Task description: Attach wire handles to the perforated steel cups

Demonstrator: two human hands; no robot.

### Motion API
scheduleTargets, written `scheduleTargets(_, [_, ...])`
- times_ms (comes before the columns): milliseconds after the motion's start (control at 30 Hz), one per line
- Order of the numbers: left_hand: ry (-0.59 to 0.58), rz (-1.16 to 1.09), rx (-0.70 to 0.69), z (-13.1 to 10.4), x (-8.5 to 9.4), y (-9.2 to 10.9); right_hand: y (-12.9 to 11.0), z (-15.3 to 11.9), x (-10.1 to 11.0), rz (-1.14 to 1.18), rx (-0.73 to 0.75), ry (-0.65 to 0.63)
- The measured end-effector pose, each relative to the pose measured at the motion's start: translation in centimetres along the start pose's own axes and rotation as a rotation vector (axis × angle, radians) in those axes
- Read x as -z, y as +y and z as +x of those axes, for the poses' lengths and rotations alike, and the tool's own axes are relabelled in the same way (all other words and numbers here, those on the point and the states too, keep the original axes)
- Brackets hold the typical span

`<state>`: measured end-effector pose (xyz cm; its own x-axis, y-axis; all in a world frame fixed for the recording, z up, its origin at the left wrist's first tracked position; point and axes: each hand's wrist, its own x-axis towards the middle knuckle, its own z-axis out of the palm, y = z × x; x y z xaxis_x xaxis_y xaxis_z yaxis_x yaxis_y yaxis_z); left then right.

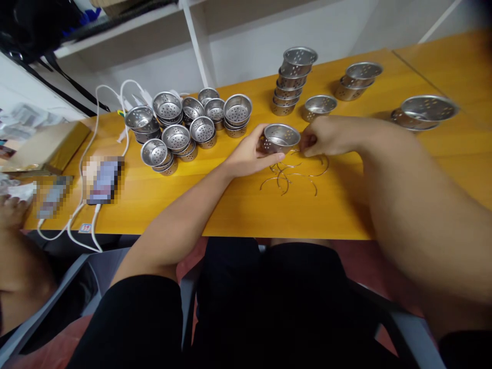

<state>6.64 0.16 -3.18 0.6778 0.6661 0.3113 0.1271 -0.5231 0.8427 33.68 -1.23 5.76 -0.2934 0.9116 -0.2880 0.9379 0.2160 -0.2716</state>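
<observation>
My left hand is wrapped round a small perforated metal cup, which it holds upright above the yellow table. Just to the right of that cup is my right hand, its fingers pinched together near the rim; whatever is between the fingertips is too small to make out. Several thin curved metal wires lie loosely on the table below both hands. Behind my right hand stands another metal cup, partly covered by the hand.
Stacked perforated cups crowd the left back. A tall cup stack and more cups stand at the back right. Two phones with white cables, one a dark phone, lie left, near a cardboard box and a person's hand.
</observation>
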Motion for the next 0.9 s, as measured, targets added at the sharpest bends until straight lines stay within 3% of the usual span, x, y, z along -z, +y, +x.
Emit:
scheduleTargets(233, [0.128,-0.028,-0.051,0.8,0.7,-1.2,-2.9,-0.9,0.0,-0.254,-0.014,-0.069])
scheduleTargets(467, [0.153,-0.054,-0.063,1.1,1.6,-2.1,-3.4,-1.3,-0.1,-0.321,-0.014,-0.060])
scheduleTargets(700, [0.182,-0.015,-0.062,1.4,1.9,-2.5,-2.6,-0.7,-0.4,-0.299,0.048,0.088])
scheduleTargets(900, [0.182,0.017,-0.069,1.6,2.0,-4.2,-1.2,-0.1,-0.4,-0.178,0.067,0.282])
